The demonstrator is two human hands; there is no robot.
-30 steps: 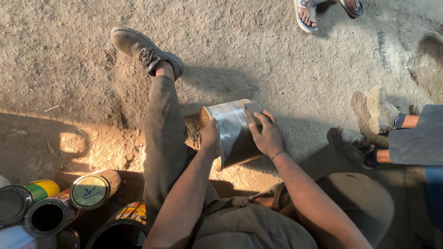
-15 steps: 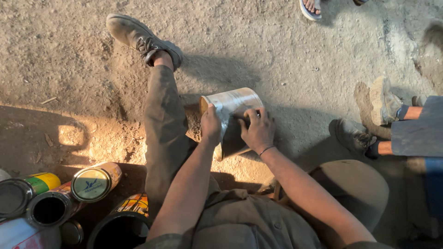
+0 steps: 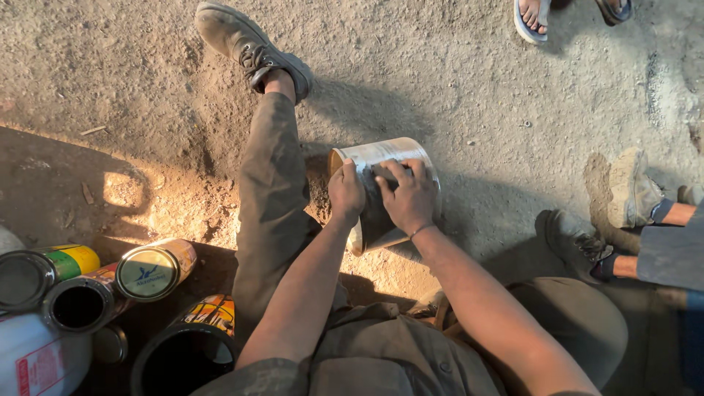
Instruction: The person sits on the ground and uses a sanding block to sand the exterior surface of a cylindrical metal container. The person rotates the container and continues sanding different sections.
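Note:
A bare silver metal can (image 3: 381,158) lies on its side on the dirt ground between my legs, its open end toward the left. My left hand (image 3: 346,192) grips the can's near left side. My right hand (image 3: 407,196) lies over the can's top, fingers spread across the curved wall. Both hands are on the can at once. My left leg in olive trousers stretches away from me, ending in a worn shoe (image 3: 249,44).
Several cans and tins lie at the lower left: a yellow-green one (image 3: 44,265), a lidded one (image 3: 154,270), an open dark one (image 3: 81,304). Other people's feet: sandals (image 3: 532,18) at the top, shoes (image 3: 631,192) at the right.
The can has turned under my hands; my right hand slid further over its top. The view shifted slightly.

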